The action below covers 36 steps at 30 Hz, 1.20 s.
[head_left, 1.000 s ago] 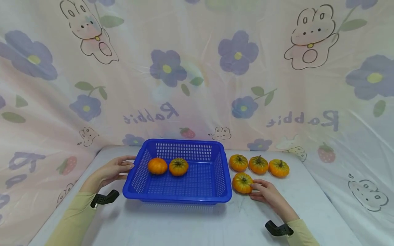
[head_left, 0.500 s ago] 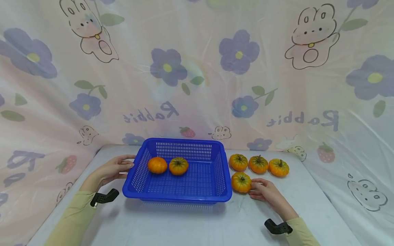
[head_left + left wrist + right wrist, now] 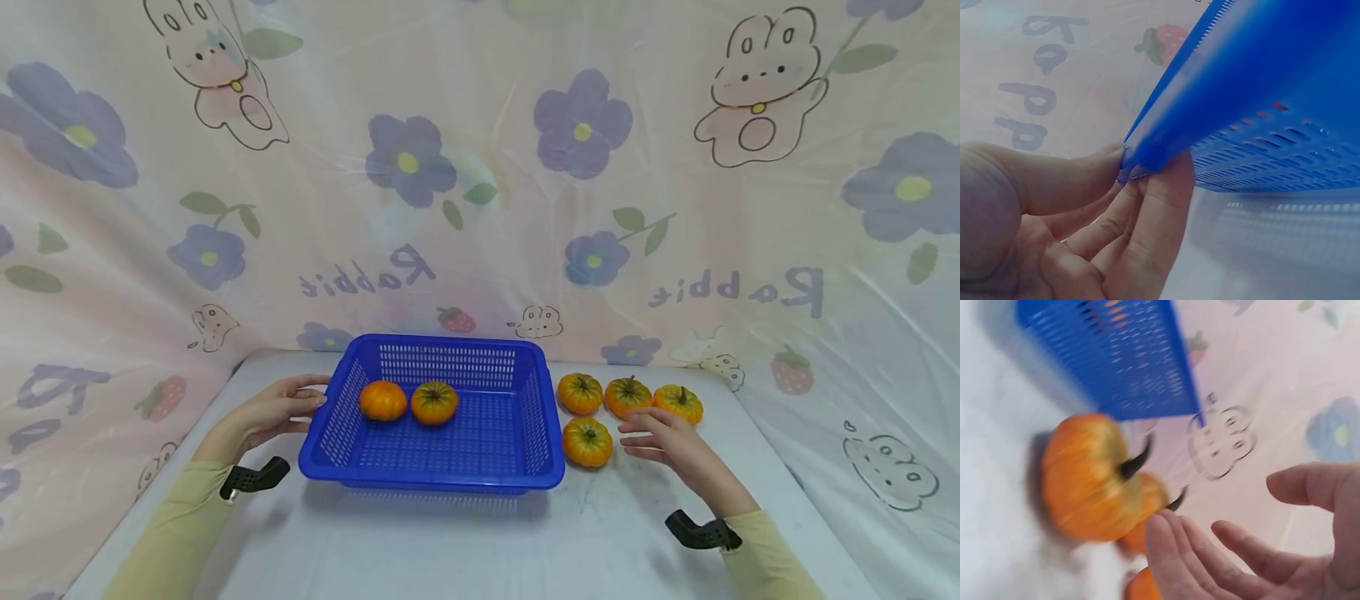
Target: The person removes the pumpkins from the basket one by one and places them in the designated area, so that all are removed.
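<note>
A blue plastic basket (image 3: pixel 465 482) stands on the table with two small orange pumpkins, one pumpkin (image 3: pixel 383 401) beside another pumpkin (image 3: pixel 434 403). My left hand (image 3: pixel 273 412) pinches the basket's left rim between thumb and fingers, as the left wrist view shows. Just right of the basket sits a green-streaked pumpkin (image 3: pixel 587 442). My right hand (image 3: pixel 675 442) hovers to its right, apart from it, fingers spread and holding nothing. Behind are a pumpkin (image 3: pixel 580 393), a stemmed pumpkin (image 3: pixel 627 395) and a third pumpkin (image 3: pixel 681 402), the last two partly covered by the right hand.
White cloth covers the table (image 3: pixel 420 550). A printed curtain (image 3: pixel 495 233) with rabbits and flowers hangs directly behind it and along both sides. Each wrist carries a black camera mount, the left mount (image 3: pixel 255 479) and the right mount (image 3: pixel 701 532).
The front pumpkin has shifted slightly left toward the basket. My right hand has let go of it and moved up and to the right. My left hand has stayed on the rim.
</note>
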### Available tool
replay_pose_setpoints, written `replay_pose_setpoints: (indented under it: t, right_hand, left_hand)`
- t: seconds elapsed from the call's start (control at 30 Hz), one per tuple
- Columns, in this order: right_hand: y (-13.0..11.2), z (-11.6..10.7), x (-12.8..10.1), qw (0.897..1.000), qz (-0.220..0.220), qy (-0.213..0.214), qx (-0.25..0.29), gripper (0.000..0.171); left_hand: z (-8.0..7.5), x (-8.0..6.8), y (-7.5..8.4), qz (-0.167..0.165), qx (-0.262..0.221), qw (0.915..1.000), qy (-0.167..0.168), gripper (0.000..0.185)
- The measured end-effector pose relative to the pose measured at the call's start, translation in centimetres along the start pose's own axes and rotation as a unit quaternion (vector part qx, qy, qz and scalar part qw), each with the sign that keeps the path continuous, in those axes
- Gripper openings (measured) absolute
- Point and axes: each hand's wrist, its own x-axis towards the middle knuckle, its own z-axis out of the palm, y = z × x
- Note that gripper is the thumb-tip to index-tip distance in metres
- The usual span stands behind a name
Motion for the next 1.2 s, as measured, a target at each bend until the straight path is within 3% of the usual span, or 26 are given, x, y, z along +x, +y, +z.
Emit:
replay_pose_setpoints:
  t: [0.4,0.73,1.2]
  right_hand:
    - [-5.4,1.5,0.2,0.997,-0.072,-0.029,0.011,0.057]
    - [-8.4,4.5,1.7,0.992,-0.100,-0.073,0.026,0.052]
    - [-10.5,9.0,4.8,0.981,-0.120,-0.140,0.054,0.049]
  left_hand:
    - [0.1,0.0,0.2,-0.006,0.003,1.0000,0.005,0.058]
    - [0.2,-0.1,0.2,-0.005,0.000,1.0000,0.000,0.059]
    - [0.0,-0.1,0.0,-0.013,-0.019,0.9997,0.002,0.063]
